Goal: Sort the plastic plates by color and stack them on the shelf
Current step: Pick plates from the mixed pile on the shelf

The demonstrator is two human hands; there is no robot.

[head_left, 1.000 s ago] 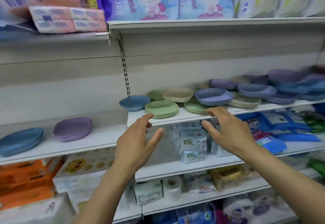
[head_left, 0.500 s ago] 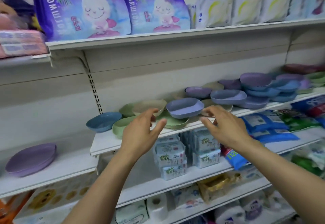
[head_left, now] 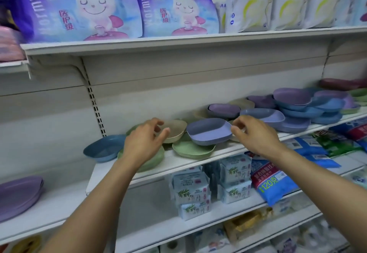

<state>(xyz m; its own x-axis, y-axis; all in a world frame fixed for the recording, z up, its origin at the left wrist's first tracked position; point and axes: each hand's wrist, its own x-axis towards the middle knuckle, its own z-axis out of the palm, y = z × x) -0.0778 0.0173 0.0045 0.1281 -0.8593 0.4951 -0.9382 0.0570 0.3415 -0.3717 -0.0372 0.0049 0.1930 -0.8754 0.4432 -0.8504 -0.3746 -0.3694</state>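
Loose plastic plates lie scattered along the middle shelf (head_left: 198,162). My left hand (head_left: 146,141) curls round the left rim of a beige plate (head_left: 175,130), fingers over the edge and thumb in front. My right hand (head_left: 252,133) pinches the right corner of a periwinkle plate (head_left: 208,131), which rests tilted on a green plate (head_left: 191,150). Another green plate (head_left: 154,160) lies partly hidden under my left wrist. A darker blue plate (head_left: 102,149) sits at the shelf's left end. Purple plates (head_left: 17,195) are stacked on the lower left shelf.
A mixed pile of blue plates (head_left: 309,112) and purple plates (head_left: 292,96) fills the right part of the shelf. Large rabbit-print packs (head_left: 85,8) stand on the shelf above. Tissue packs (head_left: 190,191) and a blue bag (head_left: 272,183) sit below.
The view swung right and moved closer. Both hands rose from below the shelf edge to the plates, and their fingers curled onto the beige and periwinkle rims.
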